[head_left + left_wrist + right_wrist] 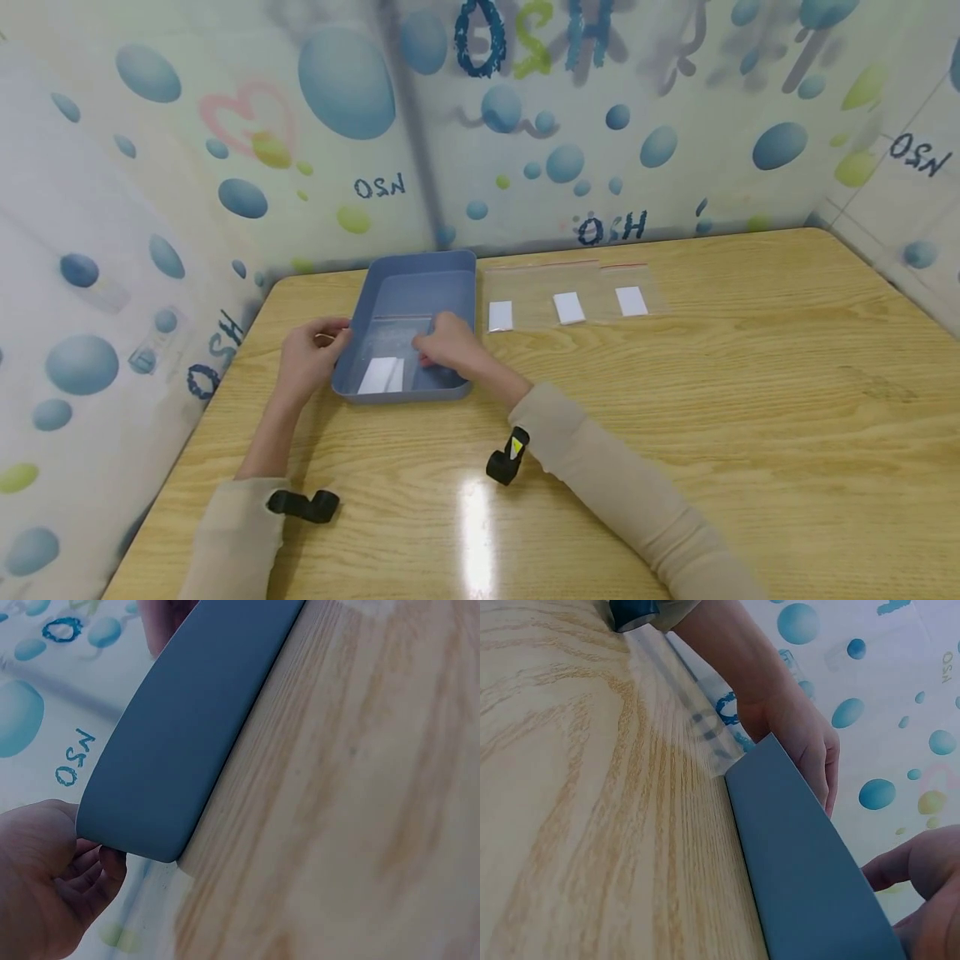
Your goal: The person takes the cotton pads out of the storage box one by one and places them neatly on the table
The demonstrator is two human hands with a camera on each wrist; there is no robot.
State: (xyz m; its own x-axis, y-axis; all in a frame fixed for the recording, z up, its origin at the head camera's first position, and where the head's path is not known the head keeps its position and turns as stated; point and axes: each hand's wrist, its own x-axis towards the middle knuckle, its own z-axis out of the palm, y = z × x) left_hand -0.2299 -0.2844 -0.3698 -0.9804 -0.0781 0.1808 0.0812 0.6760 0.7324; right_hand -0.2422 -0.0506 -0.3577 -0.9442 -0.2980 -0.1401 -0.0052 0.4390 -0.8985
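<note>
Behind the wooden desk (750, 400), a wall covering (480, 125) with blue and green spots is rising close along the far edge and wrapping round both sides. Just to the right of the blue tray (423, 292), clear bags (573, 279) are lying in a row with three white cards (569, 307) showing in them and red lines running along their top edges. Two beige sleeves (600, 492) are crossing the near part of the desk, each carrying a small black device (303, 505), and a white streak of light is shining on the wood between them. Large letters high on the covering are reading as H2O backwards, with the same again lower down, and smaller ones are looking like a reversed N2O; a yellow label (517, 448) on the right device is showing print too small to make out. The tray is sitting toward the desk's far left, holding clear packaging (386, 337) with overlapping white pieces (380, 375) near its front. The left hand (309, 354) is gripping the tray's left side with bent fingers. The right hand (453, 343) is hanging inside the tray, touching the packaging and partly covering it; whether its grip is pinching anything, I cannot tell.
</note>
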